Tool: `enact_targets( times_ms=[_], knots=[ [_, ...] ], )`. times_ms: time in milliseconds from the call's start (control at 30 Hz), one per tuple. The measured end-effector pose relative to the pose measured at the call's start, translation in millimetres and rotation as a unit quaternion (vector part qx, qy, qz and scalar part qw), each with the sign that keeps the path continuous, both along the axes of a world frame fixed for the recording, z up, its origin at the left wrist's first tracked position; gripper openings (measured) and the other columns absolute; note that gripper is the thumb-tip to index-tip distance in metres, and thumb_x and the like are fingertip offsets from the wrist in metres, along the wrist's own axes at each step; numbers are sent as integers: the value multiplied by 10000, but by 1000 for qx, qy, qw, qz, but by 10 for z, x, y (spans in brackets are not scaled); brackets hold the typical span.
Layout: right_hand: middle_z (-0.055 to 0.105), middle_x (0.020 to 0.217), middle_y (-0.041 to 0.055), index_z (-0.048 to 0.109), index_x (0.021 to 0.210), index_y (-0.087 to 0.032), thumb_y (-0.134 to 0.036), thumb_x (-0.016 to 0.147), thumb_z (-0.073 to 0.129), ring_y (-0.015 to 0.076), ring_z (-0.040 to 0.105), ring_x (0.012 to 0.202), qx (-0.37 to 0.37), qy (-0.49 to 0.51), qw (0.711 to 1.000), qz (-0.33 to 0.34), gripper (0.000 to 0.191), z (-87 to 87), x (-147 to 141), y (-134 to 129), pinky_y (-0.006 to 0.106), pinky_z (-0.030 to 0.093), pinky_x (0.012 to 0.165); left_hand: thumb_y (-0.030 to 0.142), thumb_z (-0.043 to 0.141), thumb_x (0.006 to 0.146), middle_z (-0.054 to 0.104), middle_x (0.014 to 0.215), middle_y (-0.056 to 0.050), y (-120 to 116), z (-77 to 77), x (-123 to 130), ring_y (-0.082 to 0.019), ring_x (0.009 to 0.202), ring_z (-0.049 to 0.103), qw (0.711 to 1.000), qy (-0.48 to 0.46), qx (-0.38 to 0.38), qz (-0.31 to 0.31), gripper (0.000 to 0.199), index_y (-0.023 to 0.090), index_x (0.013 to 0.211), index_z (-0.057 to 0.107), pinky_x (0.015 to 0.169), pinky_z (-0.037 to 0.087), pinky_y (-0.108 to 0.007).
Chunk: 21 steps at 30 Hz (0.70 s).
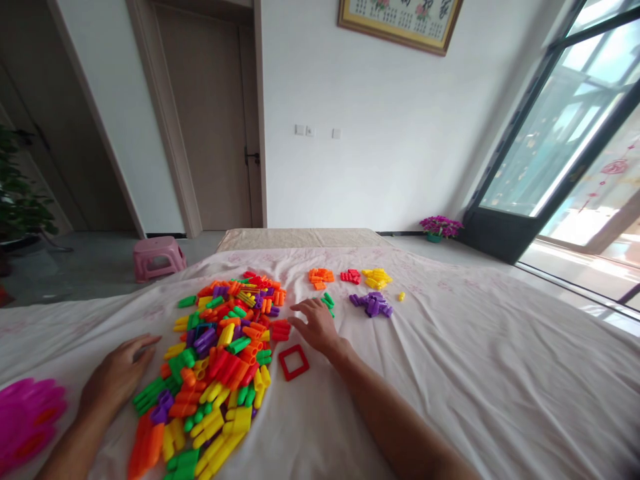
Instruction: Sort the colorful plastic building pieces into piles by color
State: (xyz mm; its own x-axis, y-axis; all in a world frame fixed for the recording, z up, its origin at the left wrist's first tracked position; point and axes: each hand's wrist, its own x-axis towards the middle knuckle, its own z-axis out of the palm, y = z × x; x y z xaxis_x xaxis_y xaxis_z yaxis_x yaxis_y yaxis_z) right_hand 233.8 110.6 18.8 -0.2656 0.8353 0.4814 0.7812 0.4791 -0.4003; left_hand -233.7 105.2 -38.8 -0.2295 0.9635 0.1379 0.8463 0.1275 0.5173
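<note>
Coloured blocks (235,363) lie heaped between left hand (114,375) and right hand (317,325).

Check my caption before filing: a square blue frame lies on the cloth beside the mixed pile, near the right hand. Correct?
No, the head view shows the frame is red, not blue. It does lie on the cloth beside the mixed pile, near the right hand.

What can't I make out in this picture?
All in the head view:
Right hand: its back hides anything beneath.
Green pieces beyond it: partly covered by that hand.
Heap of plastic pieces: lower ones buried.
Magenta scalloped object: cut by left edge.
Framed calligraphy: cut by top edge; script too small.
</note>
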Motion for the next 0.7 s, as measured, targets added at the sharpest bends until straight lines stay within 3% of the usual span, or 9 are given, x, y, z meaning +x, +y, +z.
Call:
enact_targets(
  times_ms=[200,400,533,700],
  knots=[
    [713,1021,52,740,1145,-268,-479,806,809,234,586,986,-41,-69,996,39,406,-37,-335,-96,345,423,886,489,403,939,627,1422,-120,-34,56,40,-296,1278,597,1000,-11,-13,6,523,202,1271,689,1106,429,-416],
    [694,976,34,741,983,-224,-297,860,743,171,620,873,-52,37,998,16,143,-61,-214,55,264,451,788,500,397,941,619,1429,-127,-11,24,5,-300,1290,587,1000,-13,-20,-3,542,190,1292,670,1116,415,-415],
    [703,979,39,733,1008,-206,-294,879,681,178,637,889,-33,121,987,-103,165,-2,178,305,268,463,803,505,385,936,604,1445,-137,8,8,-12,-307,1291,586,1000,-10,-25,-1,560,182,1293,672,1114,418,-421],
    [742,1046,59,748,1065,-231,-333,884,637,219,665,953,-86,93,956,-266,236,49,841,626,284,465,791,510,371,931,616,1436,-134,41,-36,-43,-297,1293,593,1000,-8,-19,-3,573,181,1278,686,1113,429,-409]
  ],
)
